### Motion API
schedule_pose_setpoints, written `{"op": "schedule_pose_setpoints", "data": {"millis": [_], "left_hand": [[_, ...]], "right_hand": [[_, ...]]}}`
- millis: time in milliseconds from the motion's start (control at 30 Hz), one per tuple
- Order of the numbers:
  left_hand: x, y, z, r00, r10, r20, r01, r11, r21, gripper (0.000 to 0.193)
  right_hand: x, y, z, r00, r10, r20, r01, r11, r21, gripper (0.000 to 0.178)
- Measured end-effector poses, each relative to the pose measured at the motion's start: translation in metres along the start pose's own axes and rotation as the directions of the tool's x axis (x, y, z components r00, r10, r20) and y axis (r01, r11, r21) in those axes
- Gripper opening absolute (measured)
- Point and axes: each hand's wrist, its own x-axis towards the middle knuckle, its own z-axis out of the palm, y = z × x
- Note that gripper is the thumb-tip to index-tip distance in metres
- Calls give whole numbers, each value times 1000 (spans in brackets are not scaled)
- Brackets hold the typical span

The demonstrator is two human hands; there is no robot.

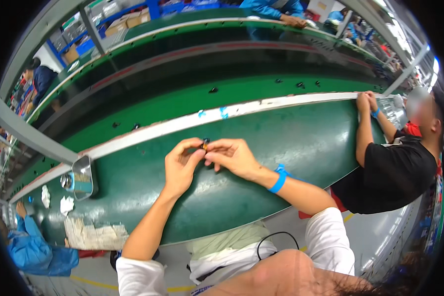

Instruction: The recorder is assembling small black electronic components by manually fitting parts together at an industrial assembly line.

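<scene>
Both hands meet above the green tabletop, near the middle of the view. A small black part with an orange-yellow patch sits between their fingertips; its exact kind is too small to make out. My left hand pinches it from the left with thumb and forefinger. From the other side, my right hand closes its thumb and fingers on the same part. A blue band circles my right wrist. The fingers hide most of the small part.
A white ledge divides the table from a green conveyor belt carrying several small black parts. At left are a metal tin, crumpled white tissue and a worn cloth-like sheet. A person in black sits at right; a blue-sleeved one at left.
</scene>
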Motion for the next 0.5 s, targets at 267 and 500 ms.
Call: {"op": "schedule_pose_setpoints", "data": {"millis": [267, 500], "left_hand": [[3, 0, -3, 996, -84, -23, 77, 976, -205, 24], [0, -2, -6, 978, -171, 124, 199, 941, -274, 22]], "right_hand": [[-3, -4, -10, 999, -48, 22, 47, 998, 41, 37], [-6, -15, -6, 993, -106, 48, 100, 990, 103, 44]]}}
